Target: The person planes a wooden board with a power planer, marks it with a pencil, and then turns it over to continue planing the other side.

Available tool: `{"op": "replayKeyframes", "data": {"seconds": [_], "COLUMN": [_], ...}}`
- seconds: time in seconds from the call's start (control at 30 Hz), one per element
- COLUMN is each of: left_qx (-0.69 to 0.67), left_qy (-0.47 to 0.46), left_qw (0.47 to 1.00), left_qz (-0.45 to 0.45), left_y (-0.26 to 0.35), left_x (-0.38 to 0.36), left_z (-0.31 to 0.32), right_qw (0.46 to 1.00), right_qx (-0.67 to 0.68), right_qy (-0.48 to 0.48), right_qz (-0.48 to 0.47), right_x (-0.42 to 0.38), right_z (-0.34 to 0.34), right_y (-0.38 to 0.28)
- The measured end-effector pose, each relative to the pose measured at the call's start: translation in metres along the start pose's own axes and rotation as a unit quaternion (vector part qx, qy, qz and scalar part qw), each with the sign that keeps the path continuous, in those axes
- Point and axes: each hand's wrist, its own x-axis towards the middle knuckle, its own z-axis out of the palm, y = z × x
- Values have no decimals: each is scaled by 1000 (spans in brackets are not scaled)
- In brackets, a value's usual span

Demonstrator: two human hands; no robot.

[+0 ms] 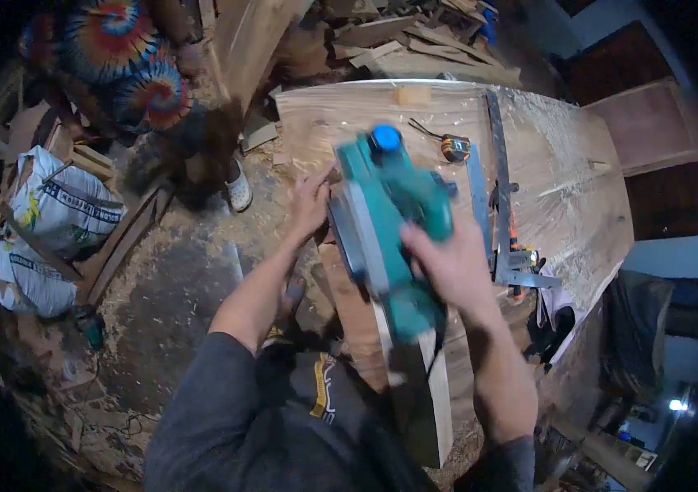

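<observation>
Left hand (310, 205): fingers bent beside planer (388, 246); cannot tell if gripping. Planer: on beam (441, 402), near bench's (316, 123) left edge; likely heavy, rigid; best held by handle (435, 205). Right hand (451, 266): wrapped round handle.

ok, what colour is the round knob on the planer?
Bright blue: the knob stands out against the green planer in the head view.
</observation>
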Motion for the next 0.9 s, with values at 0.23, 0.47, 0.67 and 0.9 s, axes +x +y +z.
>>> {"op": "replayKeyframes", "data": {"seconds": [0.23, 0.47, 0.67, 0.9], "left_qx": [-48, 60, 44, 31], "left_qy": [-52, 20, 10, 19], "left_qw": [998, 998, 999, 999], "left_qz": [-6, -32, -22, -32], "left_y": [-28, 2, 2, -4], "left_x": [2, 2, 1, 0], "left_z": [12, 12, 10, 14], "right_qw": [998, 990, 997, 999], "right_qx": [56, 95, 38, -22], "right_qy": [-3, -26, 27, -3], "right_qz": [15, 105, 69, -24], "right_x": [60, -168, -219, -36], "right_z": [1, -32, -37, -12], "right_y": [-9, 60, 75, 27]}}
